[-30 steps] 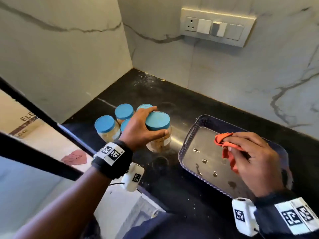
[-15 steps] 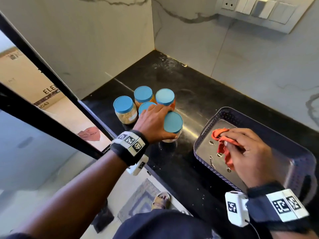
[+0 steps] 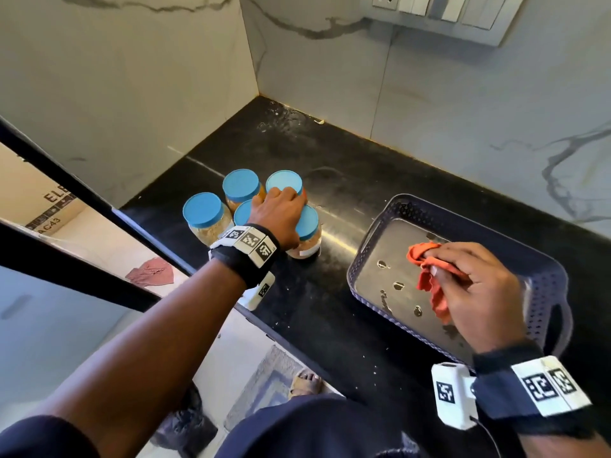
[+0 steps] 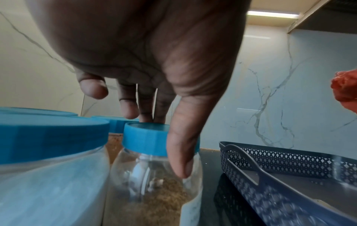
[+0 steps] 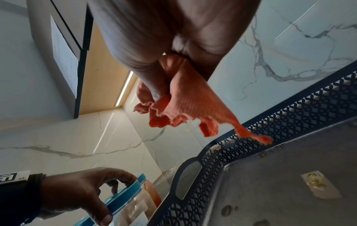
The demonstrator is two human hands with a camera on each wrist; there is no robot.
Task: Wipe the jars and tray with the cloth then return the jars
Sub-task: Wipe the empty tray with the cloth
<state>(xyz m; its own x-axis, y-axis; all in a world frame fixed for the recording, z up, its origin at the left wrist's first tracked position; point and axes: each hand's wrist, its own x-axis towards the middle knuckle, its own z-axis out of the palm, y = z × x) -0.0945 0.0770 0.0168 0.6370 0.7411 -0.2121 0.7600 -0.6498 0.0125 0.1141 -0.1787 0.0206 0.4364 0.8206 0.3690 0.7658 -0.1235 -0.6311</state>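
Observation:
Several clear jars with blue lids point(image 3: 202, 209) stand bunched on the left of the black counter point(image 3: 330, 180). My left hand point(image 3: 291, 219) reaches down over the rightmost jar point(image 3: 305, 247). It grips the lid point(image 4: 144, 136), thumb down the near side and fingers on the far rim. This jar stands on the counter against the others. To the right lies the dark perforated tray point(image 3: 463, 223), its floor spotted with stains. My right hand point(image 3: 476, 285) holds a bunched orange cloth point(image 3: 426, 269) just above the tray floor point(image 5: 270, 168). A corner of the cloth point(image 5: 189, 104) hangs loose.
Marble walls close the counter at the back and the left. A switch panel point(image 3: 446, 11) sits high on the back wall. The counter's front edge point(image 3: 297, 345) drops to a floor with a rug point(image 3: 264, 385) and a sandalled foot. A strip of bare counter separates jars and tray.
My left hand carried the jar leftward to the bunch and now holds it still against the others. My right hand stays over the tray with the cloth. The head view has tilted down.

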